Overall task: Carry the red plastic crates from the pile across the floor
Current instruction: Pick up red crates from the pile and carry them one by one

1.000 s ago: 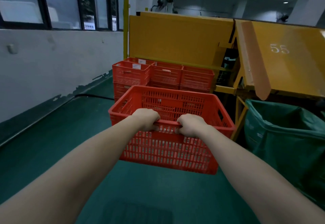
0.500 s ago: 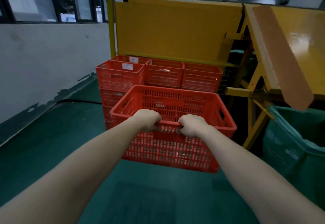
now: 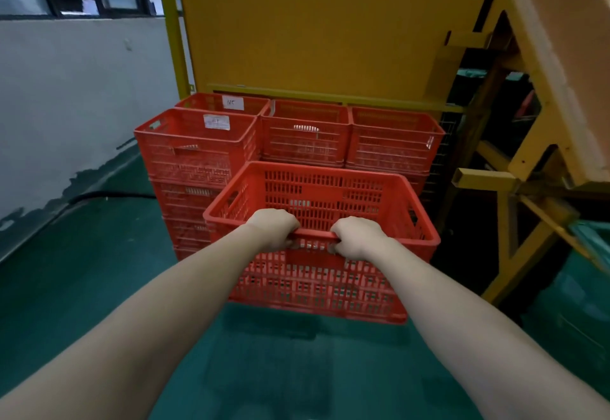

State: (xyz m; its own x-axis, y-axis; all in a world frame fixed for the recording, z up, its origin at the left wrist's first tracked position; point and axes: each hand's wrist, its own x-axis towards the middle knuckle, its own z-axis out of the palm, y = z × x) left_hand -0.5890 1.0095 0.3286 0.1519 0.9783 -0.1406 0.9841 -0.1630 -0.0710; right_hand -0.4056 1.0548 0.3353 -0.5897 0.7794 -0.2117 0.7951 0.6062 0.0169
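Stacked red crates (image 3: 194, 149) by yellow panel (image 3: 330, 23) loom much closer than second ago. Carried red crate (image 3: 317, 281) held clear of green floor (image 3: 82, 287), just before stack. Left hand (image 3: 274, 228), right hand (image 3: 358, 238) both curled tight over near rim (grip unchanged). Set-down probably near.

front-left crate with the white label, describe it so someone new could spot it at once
Start at the yellow panel; red crates are stacked at its foot. Take the front stack nearest the white wall, left of the held crate, and look at its top crate. It alone stands forward of the back row, with a smudged white label inside its far wall.
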